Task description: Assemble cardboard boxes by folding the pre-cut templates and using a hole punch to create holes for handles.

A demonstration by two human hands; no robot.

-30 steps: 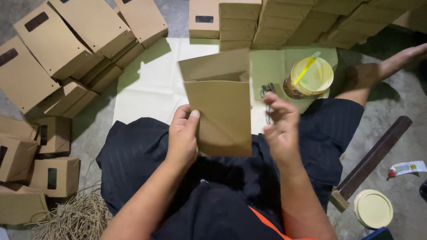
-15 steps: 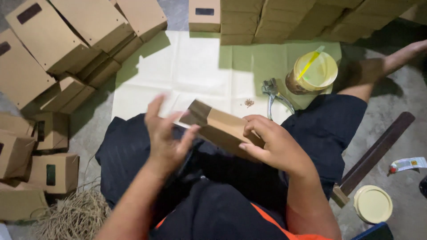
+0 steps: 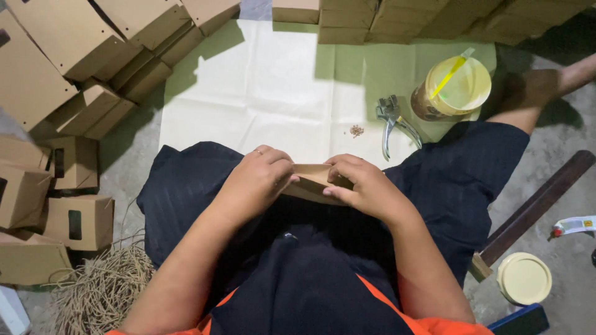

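Cardboard, a brown folded piece (image 3: 312, 180), is now held low over the lap, where half a second ago it was raised and tilted; the left hand (image 3: 257, 180), then spread open, is curled shut on its left end, and the right hand (image 3: 366, 186) is closed on its right end. Most of the piece is hidden under the fingers, so its shape cannot be made out. Finished boxes (image 3: 56, 186) and a twine bundle (image 3: 102, 288) are seen at left, metal pliers (image 3: 391, 121) and a yellow-lidded jar (image 3: 453, 90) on the pale sheet (image 3: 248, 93) beyond.
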